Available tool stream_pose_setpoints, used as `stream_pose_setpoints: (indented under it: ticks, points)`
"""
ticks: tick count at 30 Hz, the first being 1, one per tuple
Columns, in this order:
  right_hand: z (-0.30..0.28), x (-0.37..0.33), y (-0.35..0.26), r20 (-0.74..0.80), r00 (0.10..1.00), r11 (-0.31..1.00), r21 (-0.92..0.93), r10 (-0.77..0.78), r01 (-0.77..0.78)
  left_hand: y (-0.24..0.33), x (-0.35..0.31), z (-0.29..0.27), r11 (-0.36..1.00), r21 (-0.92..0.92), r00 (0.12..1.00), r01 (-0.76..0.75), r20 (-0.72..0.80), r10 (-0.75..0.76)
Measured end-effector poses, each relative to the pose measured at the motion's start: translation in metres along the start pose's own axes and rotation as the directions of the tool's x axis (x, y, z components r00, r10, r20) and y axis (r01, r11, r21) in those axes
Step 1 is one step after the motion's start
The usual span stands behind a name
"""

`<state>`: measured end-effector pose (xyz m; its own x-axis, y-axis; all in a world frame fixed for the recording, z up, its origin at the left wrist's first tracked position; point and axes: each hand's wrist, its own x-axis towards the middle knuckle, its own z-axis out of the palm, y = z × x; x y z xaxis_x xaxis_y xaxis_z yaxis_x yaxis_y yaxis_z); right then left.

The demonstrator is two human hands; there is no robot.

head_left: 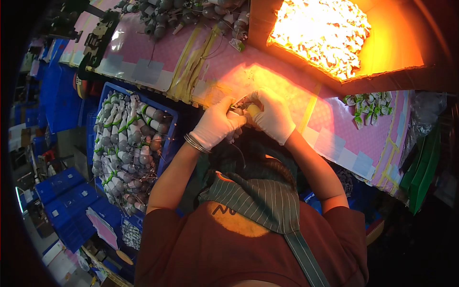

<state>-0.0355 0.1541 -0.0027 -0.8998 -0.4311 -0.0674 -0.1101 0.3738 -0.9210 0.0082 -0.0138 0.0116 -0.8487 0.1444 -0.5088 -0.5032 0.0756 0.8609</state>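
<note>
My left hand (217,123), in a white glove with bangles at the wrist, is closed on a small grey, rounded part (237,111) at the bench's near edge. My right hand (271,117), gloved too, meets it from the right with its fingers bent together. A small yellow piece (253,111) shows at the right fingers; I cannot tell whether it is held or worn. Thin wire hangs below the hands. To the left, a blue crate (174,125) holds many grey-and-white bulb-shaped parts (125,138) with green bands and wires.
A cardboard box (397,75) of brightly lit small pieces stands at the back right. Beside it, green-and-white pieces (370,106) lie on the pink bench top (267,71). More grey-and-white parts (172,16) are heaped at the back. Blue bins (62,186) stand on the left.
</note>
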Motion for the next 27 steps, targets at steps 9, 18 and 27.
stream_pose_setpoints:
  ticks: [9,18,27]
  points:
    - [0.006,0.004,0.006,-0.123,0.982,0.99,-0.042,-0.142,0.138,-0.007,0.001,0.0,0.996,-0.084,0.999,0.036,0.038,-0.033]
    - [0.001,0.0,-0.008,-0.074,0.975,0.929,0.326,0.208,-0.173,-0.008,0.001,0.006,0.994,-0.091,0.996,-0.058,-0.068,0.052]
    - [-0.018,-0.005,-0.005,-0.004,0.841,0.769,-0.408,-0.541,0.492,0.013,-0.011,0.0,0.936,-0.344,0.992,0.074,0.119,-0.034]
